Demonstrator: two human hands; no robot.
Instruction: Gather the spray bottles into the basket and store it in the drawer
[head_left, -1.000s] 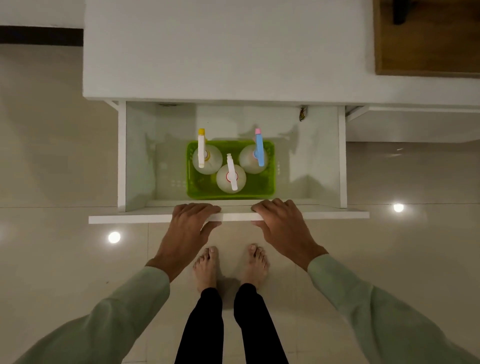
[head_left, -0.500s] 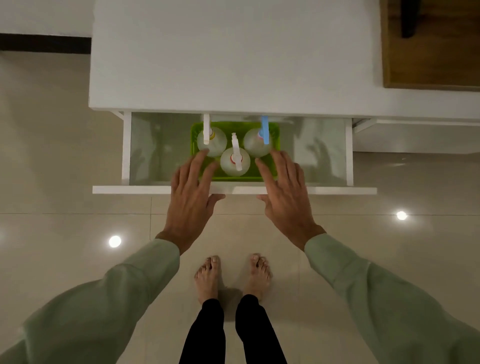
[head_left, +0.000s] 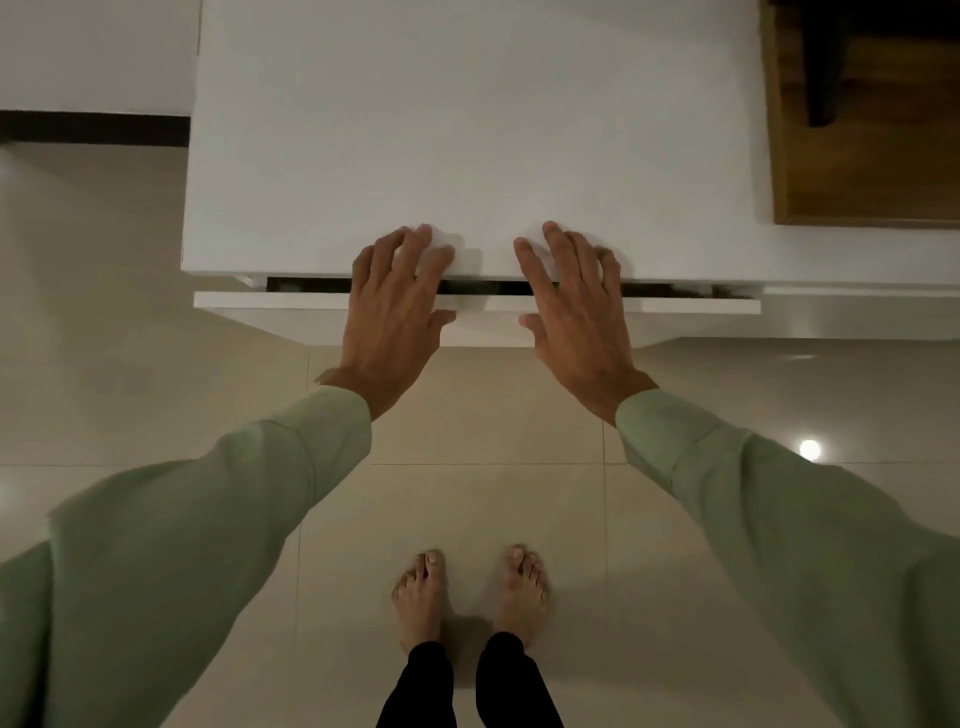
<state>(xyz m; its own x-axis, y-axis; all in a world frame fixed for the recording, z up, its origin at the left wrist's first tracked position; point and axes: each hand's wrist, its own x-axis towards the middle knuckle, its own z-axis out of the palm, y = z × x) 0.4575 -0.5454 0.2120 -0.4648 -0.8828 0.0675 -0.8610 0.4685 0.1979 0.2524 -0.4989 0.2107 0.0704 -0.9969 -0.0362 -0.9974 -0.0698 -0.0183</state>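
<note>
Both the left hand and right hand, fingers splayed flat and grasping nothing, press the drawer front (long axis nine-to-three) toward twelve o'clock, equally near.

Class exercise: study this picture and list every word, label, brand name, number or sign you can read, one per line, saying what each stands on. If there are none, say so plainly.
None: no readable text anywhere in this view.
The white cabinet top is blank.
The drawer front carries no label.
The left hand, right hand, green sleeves and tiled floor bear no print.
The drawer's contents are hidden, so any labels inside cannot be read.
</note>
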